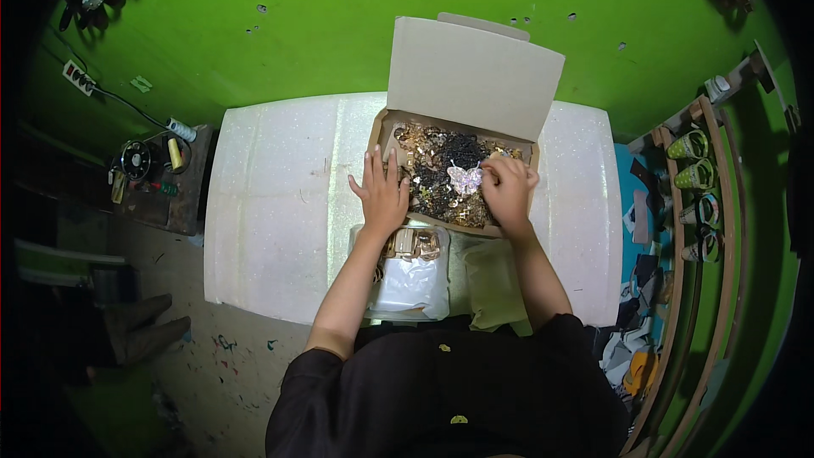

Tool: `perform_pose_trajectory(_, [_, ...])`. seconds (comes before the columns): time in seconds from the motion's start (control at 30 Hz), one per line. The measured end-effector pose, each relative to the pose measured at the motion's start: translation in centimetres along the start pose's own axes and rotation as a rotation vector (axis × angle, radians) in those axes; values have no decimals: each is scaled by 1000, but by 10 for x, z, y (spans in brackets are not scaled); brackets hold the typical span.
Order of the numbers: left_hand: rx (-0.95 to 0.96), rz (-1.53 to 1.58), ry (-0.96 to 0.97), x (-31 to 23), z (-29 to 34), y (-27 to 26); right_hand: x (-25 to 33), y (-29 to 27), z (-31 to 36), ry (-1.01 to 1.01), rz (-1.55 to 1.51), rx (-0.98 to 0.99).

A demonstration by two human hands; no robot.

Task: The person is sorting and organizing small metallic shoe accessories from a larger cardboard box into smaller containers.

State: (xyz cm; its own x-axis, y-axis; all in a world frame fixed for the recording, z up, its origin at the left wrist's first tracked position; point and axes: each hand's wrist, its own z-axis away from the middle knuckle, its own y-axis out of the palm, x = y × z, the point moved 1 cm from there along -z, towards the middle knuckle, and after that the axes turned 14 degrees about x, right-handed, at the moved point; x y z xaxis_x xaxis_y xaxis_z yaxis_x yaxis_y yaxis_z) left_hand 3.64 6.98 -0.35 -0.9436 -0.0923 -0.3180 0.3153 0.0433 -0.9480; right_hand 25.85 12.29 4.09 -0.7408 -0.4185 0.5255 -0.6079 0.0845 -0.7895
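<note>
An open cardboard box (pixel 475 72), its lid raised at the back, lies before me on the white table. It is full of small gold, brown and black trinkets, with a dark heap (pixel 460 149) in the middle. My left hand (pixel 386 198) rests on the box's left side, fingers spread and holding nothing. Over the contents, my right hand (pixel 507 191) has its fingers pinched at the edge of a shiny, whitish-pink butterfly-shaped ornament (pixel 464 179). Whether the ornament is lifted off the heap is hard to tell.
Near me stand a clear plastic tub (pixel 443 276) with gold buckle-like pieces and a white bag, and a pale green packet (pixel 492 286). The glittery white table (pixel 271 203) meets a green wall. Spools (pixel 175 153) sit at left; a shoe rack (pixel 678 288) stands at right.
</note>
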Motion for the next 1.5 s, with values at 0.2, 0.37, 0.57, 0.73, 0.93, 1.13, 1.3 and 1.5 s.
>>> perform_pose_trajectory(0.2, [-82,9,-83,-3,0,2,26,50,-36,127,204,549])
perform_pose_trajectory(0.37, [-24,-4,-77,-6,-1,2,15,64,-39,133,478,701])
perform_pose_trajectory(0.57, [-107,23,-57,-3,-4,-1,14,57,-40,108,366,645])
perform_pose_trajectory(0.73, [-41,22,-4,-3,2,-3,13,48,-35,122,392,621])
perform_pose_trajectory(0.93, [-85,27,42,0,7,-3,12,12,-32,193,448,476])
perform_pose_trajectory(1.13, [-102,51,67,0,6,-5,-14,-7,-23,293,541,338])
perform_pose_trajectory(1.3, [-97,54,57,3,5,-6,9,27,-43,10,244,374])
perform_pose_trajectory(1.5, [-110,52,80,-1,6,-4,4,93,-65,-171,313,424])
